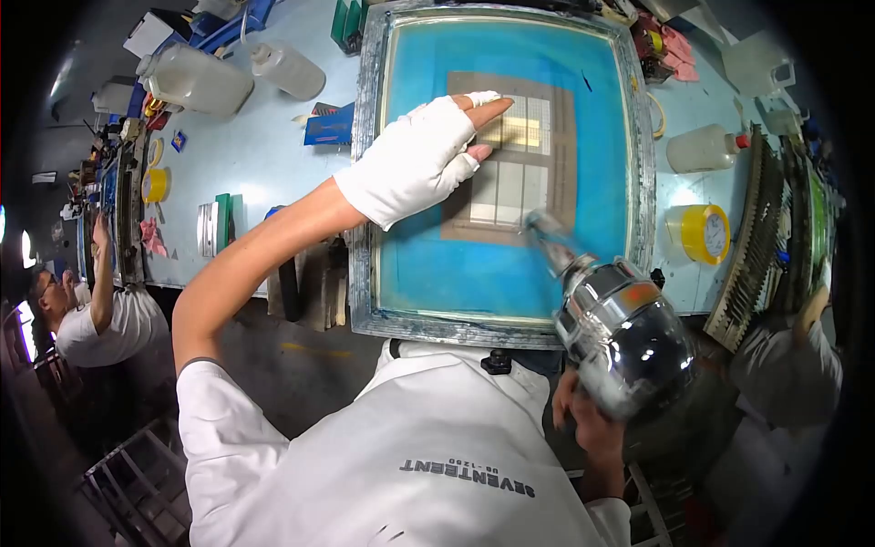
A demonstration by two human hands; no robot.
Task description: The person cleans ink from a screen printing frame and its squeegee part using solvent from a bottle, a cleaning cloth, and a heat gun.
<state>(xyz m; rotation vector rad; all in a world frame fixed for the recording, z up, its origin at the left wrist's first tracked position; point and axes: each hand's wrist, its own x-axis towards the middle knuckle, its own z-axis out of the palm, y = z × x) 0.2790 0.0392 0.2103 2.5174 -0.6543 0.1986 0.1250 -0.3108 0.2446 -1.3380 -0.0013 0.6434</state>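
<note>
A screen-printing frame [643, 182] with blue mesh stands in front of me, a brownish rectangle with a pale grid pattern [510, 187] in its middle. Over the upper left of that pattern is my left hand [419, 155], in a white glove with bare fingertips. Its fingers stretch to the right, holding nothing; whether they touch the mesh I cannot tell. My right hand [591, 415] grips a shiny chrome heat gun [629, 319] from below, at the frame's lower right corner. The gun's nozzle, blurred, points up and left toward the pattern. Its handle is mostly hidden.
Left of the frame on the pale table [264, 155] are a plastic jug [196, 77], a squeeze bottle [287, 71] and yellow tape [155, 185]. To the right lie another bottle [702, 149], a yellow tape roll [700, 233] and a toothed rack [749, 246]. A co-worker [105, 319] stands far left.
</note>
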